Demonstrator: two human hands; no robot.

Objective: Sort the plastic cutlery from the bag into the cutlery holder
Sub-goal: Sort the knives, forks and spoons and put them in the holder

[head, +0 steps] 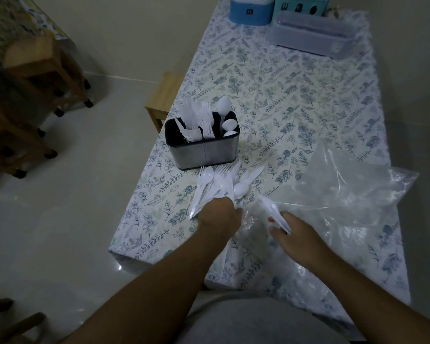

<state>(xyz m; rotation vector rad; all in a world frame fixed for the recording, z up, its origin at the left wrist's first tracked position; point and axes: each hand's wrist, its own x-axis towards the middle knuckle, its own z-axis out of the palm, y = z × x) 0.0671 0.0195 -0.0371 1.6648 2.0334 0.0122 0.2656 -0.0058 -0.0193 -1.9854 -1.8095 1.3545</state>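
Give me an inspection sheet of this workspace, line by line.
Surface: table under a floral cloth.
Job's things: cutlery holder already holds white forks and spoons; clear plastic bag lies crumpled at the right.
Clutter: blue container, teal caddy and clear lidded box at the far end.
Grips: left hand grips a mixed cutlery bundle; right hand pinches a few white pieces.
Cables: nothing seen.
Surroundings: wooden stools on the pale floor.
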